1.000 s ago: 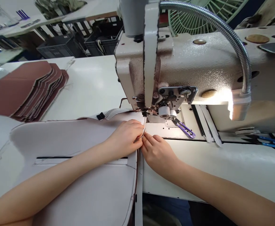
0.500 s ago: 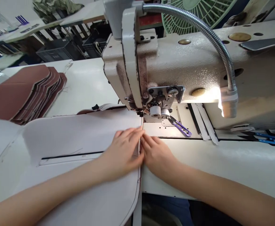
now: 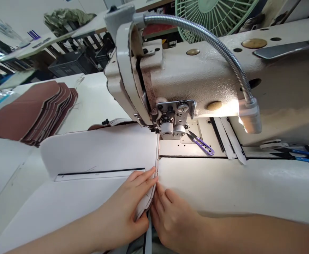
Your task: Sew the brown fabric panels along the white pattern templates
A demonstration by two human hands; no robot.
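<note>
- At six o'clock, close by, the left hand pinches the curled right edge of the pale panel, fingers over and thumb under.
- Just at its three o'clock, the right hand presses closed fingers against that edge; I cannot tell whether it grips anything.
- I judge this to be edge-aligning mid-seam; the next move calls for a straight feed toward twelve.
- Farther off, the sewing machine hides its needle.

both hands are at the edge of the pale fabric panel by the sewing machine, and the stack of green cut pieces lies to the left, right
Not green: the head view shows the stack of cut pieces is reddish-brown. The left hand and right hand are indeed at the edge of the pale fabric panel by the beige sewing machine.
</note>
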